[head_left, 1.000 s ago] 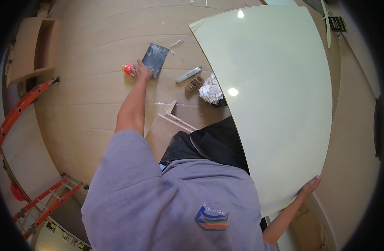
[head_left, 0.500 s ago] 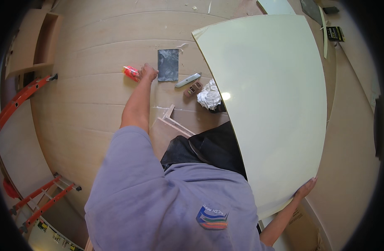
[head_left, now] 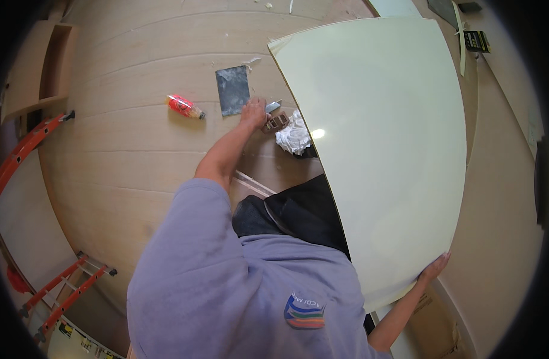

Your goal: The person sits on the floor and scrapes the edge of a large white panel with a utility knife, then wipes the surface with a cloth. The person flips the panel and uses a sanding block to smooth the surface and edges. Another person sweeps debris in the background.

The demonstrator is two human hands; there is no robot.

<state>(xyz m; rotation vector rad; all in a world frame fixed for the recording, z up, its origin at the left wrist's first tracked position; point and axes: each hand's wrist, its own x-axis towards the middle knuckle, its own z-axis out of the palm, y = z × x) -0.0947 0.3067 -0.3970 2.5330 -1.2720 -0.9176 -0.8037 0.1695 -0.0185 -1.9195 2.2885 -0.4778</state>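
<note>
Grey utility knife shows at the fingers of the left hand, over the floor and near the left edge of the pale panel; whether that hand is clamped on it, I cannot tell. The right hand touches the panel by its lower right corner; how its fingers close beneath the edge is hidden. A brown block sits just below the knife, and a crumpled white bundle by the panel's left edge. Farther toward the floor's left edge are a dark rectangular sheet and, beyond it, a red-labelled bottle on its side. An orange ladder stands along that edge.
</note>
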